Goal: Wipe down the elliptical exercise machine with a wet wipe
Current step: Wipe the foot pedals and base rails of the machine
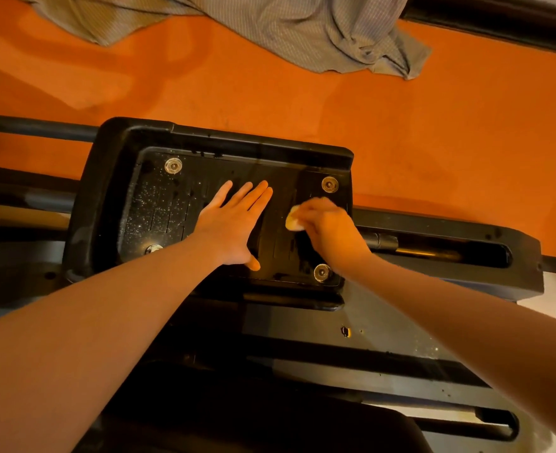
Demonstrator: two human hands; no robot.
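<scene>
On the pedal: left hand (234,223) is lying flat, fingers straight and spread
Right hand (327,230): fingers are curling round the wet wipe (293,220), pressing it on the foot pedal (159,204)
Writing: none is showing legibly

Two hands (234,223) (329,230), one wipe (293,220), one pedal (113,197), four bolts (173,165), one cloth (270,24).
</scene>
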